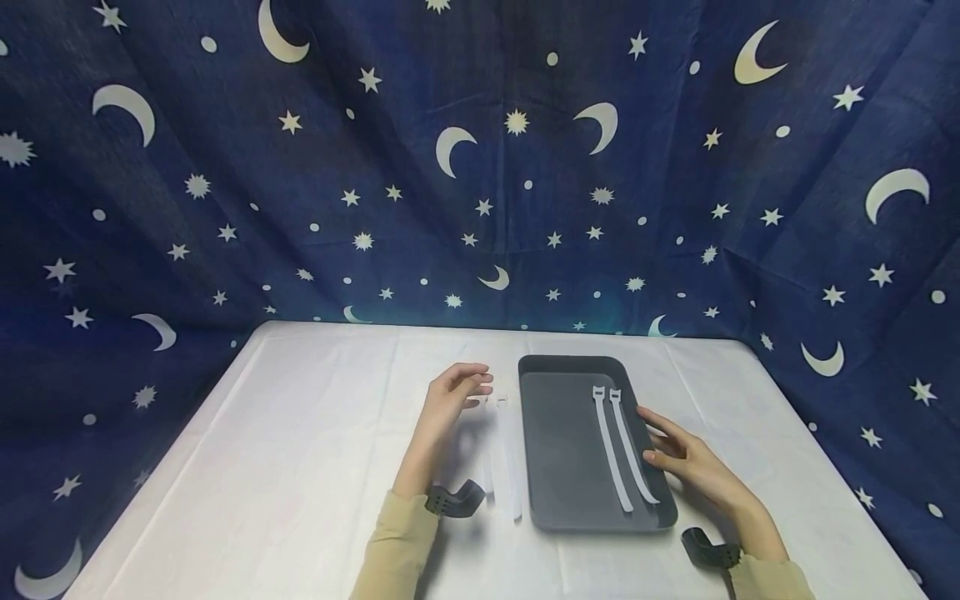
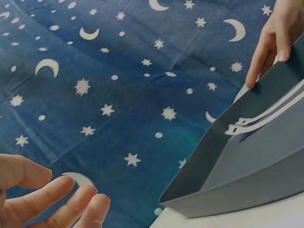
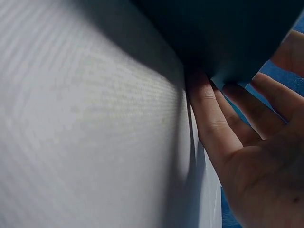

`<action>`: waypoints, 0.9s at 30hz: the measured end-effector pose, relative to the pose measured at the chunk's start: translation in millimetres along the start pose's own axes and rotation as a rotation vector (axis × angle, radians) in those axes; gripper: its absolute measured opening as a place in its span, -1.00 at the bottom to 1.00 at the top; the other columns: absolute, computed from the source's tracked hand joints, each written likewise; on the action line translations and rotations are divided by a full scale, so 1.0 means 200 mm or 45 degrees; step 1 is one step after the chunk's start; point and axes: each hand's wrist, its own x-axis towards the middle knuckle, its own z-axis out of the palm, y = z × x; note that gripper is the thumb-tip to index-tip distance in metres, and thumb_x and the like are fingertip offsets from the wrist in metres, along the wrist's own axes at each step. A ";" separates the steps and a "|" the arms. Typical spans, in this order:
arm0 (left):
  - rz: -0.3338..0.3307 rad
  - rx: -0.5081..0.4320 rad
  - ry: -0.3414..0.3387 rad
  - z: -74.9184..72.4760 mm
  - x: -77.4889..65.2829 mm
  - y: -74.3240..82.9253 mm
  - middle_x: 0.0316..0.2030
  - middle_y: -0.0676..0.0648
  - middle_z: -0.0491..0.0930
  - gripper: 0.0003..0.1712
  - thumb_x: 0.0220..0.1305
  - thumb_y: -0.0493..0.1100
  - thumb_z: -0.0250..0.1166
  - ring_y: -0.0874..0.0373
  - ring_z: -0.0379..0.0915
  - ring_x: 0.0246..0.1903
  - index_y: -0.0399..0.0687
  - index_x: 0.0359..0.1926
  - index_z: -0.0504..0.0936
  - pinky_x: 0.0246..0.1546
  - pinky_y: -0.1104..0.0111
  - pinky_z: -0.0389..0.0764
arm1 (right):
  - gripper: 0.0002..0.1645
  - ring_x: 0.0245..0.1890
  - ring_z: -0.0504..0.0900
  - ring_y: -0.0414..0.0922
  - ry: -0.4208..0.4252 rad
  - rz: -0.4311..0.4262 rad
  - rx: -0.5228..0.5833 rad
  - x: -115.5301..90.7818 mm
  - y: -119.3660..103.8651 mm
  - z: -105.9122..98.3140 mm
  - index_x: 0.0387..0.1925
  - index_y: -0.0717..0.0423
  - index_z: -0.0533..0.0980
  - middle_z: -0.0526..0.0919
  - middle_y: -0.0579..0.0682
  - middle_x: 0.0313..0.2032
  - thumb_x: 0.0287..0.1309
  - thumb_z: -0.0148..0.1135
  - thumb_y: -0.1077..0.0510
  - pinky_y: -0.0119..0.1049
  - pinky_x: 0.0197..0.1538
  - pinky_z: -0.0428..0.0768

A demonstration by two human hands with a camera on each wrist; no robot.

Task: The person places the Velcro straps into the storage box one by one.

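A dark grey tray [image 1: 562, 454] lies on the table. Inside, along its right half, two white cable straps [image 1: 612, 451] with slotted heads lie side by side. My right hand [image 1: 697, 468] holds the tray's right edge, thumb at the rim; in the right wrist view its fingers [image 3: 213, 118] reach against the lower outer wall. Left of the tray, two more white straps [image 1: 510, 462] lie on the white cloth. Above their slotted ends hovers my left hand [image 1: 447, 408], fingers loosely bent with nothing between them.
A white cloth [image 1: 247, 467] covers the table. Behind it hangs a dark blue curtain [image 1: 420, 275] printed with moons and stars. Black wrist bands [image 1: 457, 500] sit on both wrists.
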 end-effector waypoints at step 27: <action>-0.119 0.011 0.248 -0.22 0.10 -0.08 -0.01 -0.29 0.64 -0.66 0.36 -0.18 0.06 -0.02 0.67 -0.10 -0.20 0.07 0.57 0.00 0.11 0.61 | -0.15 0.35 0.26 0.34 0.003 0.015 -0.011 0.01 -0.01 0.00 0.48 0.01 0.04 0.06 0.26 0.46 0.26 0.19 0.04 0.06 0.25 0.41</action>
